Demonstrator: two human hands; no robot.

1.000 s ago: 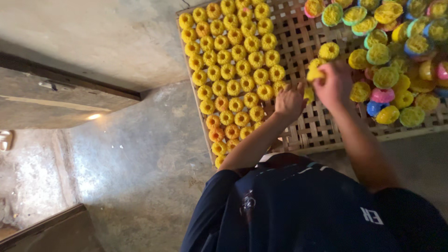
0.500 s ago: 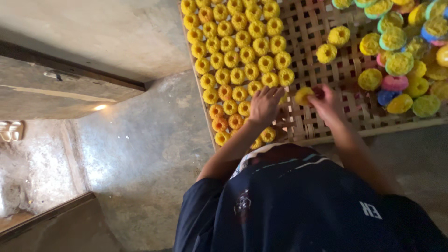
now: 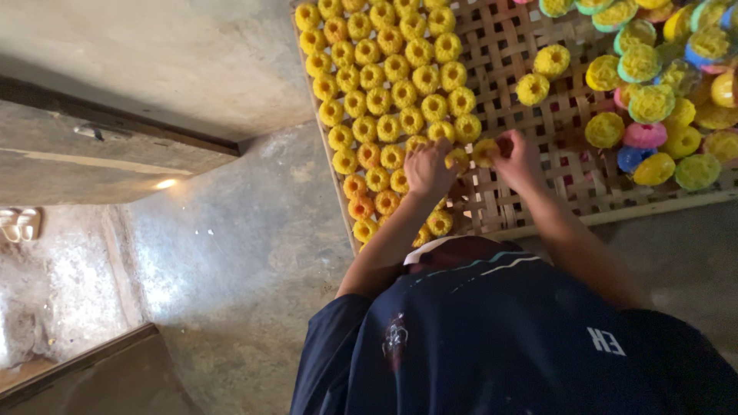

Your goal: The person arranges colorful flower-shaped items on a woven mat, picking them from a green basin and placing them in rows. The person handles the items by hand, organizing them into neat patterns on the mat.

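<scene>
This is looking like a small home workshop for handmade food, set on the ground rather than at a bench. A large woven bamboo tray [image 3: 530, 207] is lying on a bare, stained concrete floor [image 3: 231, 253], and rows of yellow ring-shaped pieces [image 3: 384, 77] are drying on it beside a heap of coloured ones [image 3: 661, 100]. A rough plastered wall [image 3: 138, 54] and a pair of sandals [image 3: 19, 224] are showing at the left.

Two hands [image 3: 430, 167]; one woven tray [image 3: 530, 207]
</scene>
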